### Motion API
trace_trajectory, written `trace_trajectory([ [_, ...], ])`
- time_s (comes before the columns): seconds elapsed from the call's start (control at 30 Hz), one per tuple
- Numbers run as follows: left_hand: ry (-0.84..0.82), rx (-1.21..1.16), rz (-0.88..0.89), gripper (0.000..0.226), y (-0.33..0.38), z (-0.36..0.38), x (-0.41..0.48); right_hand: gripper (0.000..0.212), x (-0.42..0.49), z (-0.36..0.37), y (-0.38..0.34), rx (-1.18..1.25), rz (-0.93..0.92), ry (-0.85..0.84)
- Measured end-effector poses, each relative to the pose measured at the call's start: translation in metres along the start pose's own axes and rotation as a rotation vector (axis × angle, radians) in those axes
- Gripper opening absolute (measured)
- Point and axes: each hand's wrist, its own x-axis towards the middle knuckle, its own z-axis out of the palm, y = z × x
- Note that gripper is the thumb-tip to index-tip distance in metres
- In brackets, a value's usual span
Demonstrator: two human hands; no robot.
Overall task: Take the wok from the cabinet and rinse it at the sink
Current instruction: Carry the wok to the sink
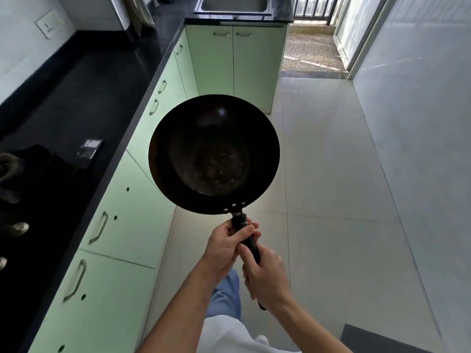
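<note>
A narrow kitchen with a pale tiled floor [331,174] and green cabinets [122,225] under a dark tabletop [76,98] running up the left of the frame. Low in the centre, both hands grip the handle of the wok [214,154]: the left hand [224,247] wrapped nearer the bowl, the right hand [266,278] closed further back. The wok hangs level in mid-frame above the floor, clear of the cabinets. The sink [233,7] sits at the top centre, well apart. Carrying it well likely means keeping the bowl level, staying clear of the tabletop edge, and lowering it squarely into the basin.
</note>
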Motion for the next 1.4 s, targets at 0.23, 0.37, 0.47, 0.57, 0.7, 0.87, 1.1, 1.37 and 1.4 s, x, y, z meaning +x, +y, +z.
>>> trace_trajectory([
  [0.23,-0.078,0.018,-0.039,0.017,0.093,-0.005,0.120,0.031,0.131,0.015,-0.062,0.093,0.045,0.054],
  [0.37,-0.110,0.055,-0.039,0.020,0.152,-0.009,0.180,0.034,0.198,0.025,-0.105,0.140,0.062,0.068],
  [0.47,-0.121,0.079,-0.048,0.022,0.184,-0.009,0.216,0.036,0.239,0.027,-0.127,0.188,0.091,0.089],
  [0.57,-0.129,0.096,-0.059,0.026,0.207,-0.007,0.253,0.036,0.278,0.026,-0.142,0.194,0.097,0.100],
  [0.7,-0.129,0.122,-0.061,0.026,0.233,0.000,0.308,0.031,0.337,0.021,-0.154,0.154,0.099,0.122],
  [0.87,-0.098,0.132,-0.057,0.025,0.267,0.017,0.387,0.033,0.423,0.006,-0.171,0.149,0.103,0.120],
  [1.1,-0.050,0.103,-0.041,0.021,0.329,0.077,0.515,0.034,0.573,-0.055,-0.202,0.127,0.082,0.047],
  [1.37,-0.016,0.072,-0.023,0.028,0.392,0.133,0.629,0.034,0.701,-0.107,-0.241,0.180,0.083,0.015],
  [1.4,-0.012,0.071,-0.024,0.029,0.397,0.136,0.641,0.034,0.713,-0.110,-0.244,0.189,0.090,0.009],
])
